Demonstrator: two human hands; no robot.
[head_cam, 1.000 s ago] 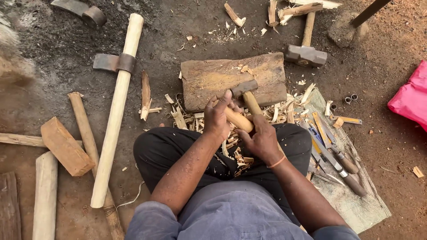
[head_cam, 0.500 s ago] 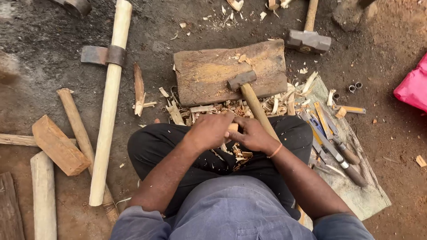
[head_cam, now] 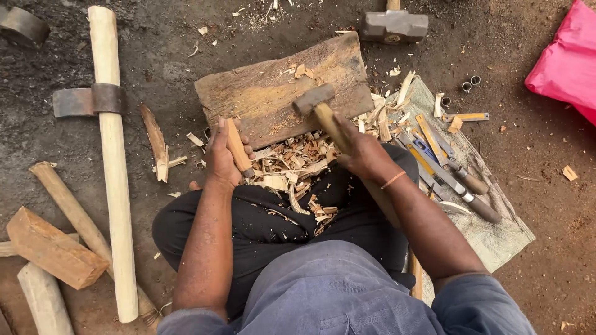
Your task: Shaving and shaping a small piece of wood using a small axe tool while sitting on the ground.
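Note:
My left hand [head_cam: 222,158] grips a tool with a short wooden handle [head_cam: 236,147], pointing down toward my lap by the near edge of a worn wooden block [head_cam: 273,93]. My right hand [head_cam: 365,155] holds the wooden handle of a hammer [head_cam: 315,102]; its metal head rests on the block. The long handle runs back past my right forearm. Wood shavings [head_cam: 292,164] lie heaped between my hands and on my black trousers.
A long pale axe handle with a metal head [head_cam: 105,124] lies left. Wooden billets [head_cam: 53,248] sit lower left. Chisels and files [head_cam: 447,164] rest on a sack at right. A sledgehammer head [head_cam: 394,26] lies beyond the block, pink cloth [head_cam: 568,59] top right.
My hands, close together over the lap before, have parted. The left now holds the short-handled tool alone at left; the right holds the hammer handle with its head on the block.

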